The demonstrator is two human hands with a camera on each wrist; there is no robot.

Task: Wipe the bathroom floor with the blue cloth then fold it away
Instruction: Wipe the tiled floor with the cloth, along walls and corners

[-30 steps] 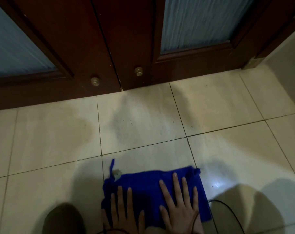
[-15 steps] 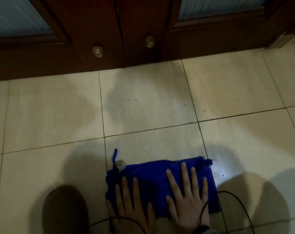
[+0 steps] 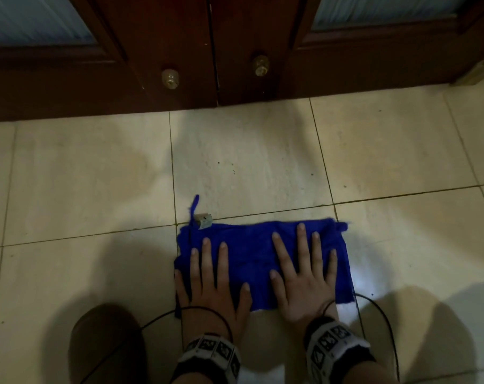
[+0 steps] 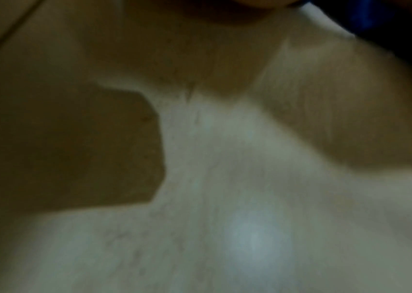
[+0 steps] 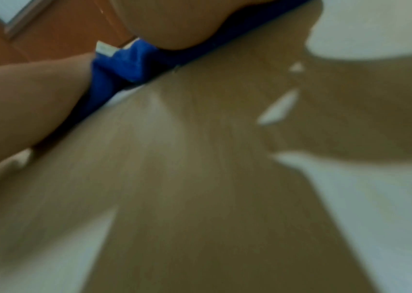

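Your blue cloth [image 3: 258, 253] lies spread as a rough rectangle on the pale tiled floor [image 3: 91, 173], its far edge just along a grout line and well short of the dark wooden doors [image 3: 235, 37]. Your left hand [image 3: 211, 284] rests palm-down on its left part, fingers straight and slightly fanned, grasping nothing; your right hand [image 3: 304, 278] lies the same way on the right part, released and flat, fingers pointing toward the doors. Judge the cloth soft, light and limp: it looks like a plush, towel-like weave, so it should drag well under flat pressure but bunch if you push from one edge only. Keep both palms spread over it for the wipe; the glazed tile looks smooth and likely a little slick, so weight is what makes it bite. When you fold, take it by the corners, perhaps the far right one where a small tuft sticks out, and by the far left where a thin hanging loop [image 3: 194, 206] and a small pale tag [image 3: 204, 219] sit. The wrist views are blurred, so the cloth's thickness and whether it is damp cannot be told, though it seems to lie doubled. Two round brass knobs [image 3: 170, 79] sit low on the doors, and thin black cables [image 3: 379, 311] trail from your wrist bands across the floor near the cloth's near edge.
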